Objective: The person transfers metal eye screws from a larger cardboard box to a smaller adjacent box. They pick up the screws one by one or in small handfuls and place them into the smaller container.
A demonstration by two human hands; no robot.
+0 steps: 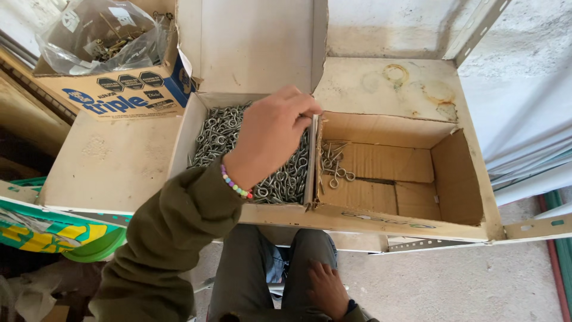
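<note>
— What is the person wearing?

— An olive-green top with long, loose sleeves [173, 232]. The cloth bunches in soft folds near the cuff.

— Anything on the wrist?

— A bead bracelet [236, 186] on the left wrist, with small round beads in pink, purple, green and white. The left hand [271, 134] is bare.

— And below?

— Grey-green trousers [268, 268], plain, with a seam down each leg. The right hand [328, 290] is bare too, with a dark cuff [351, 307] at its wrist.
</note>
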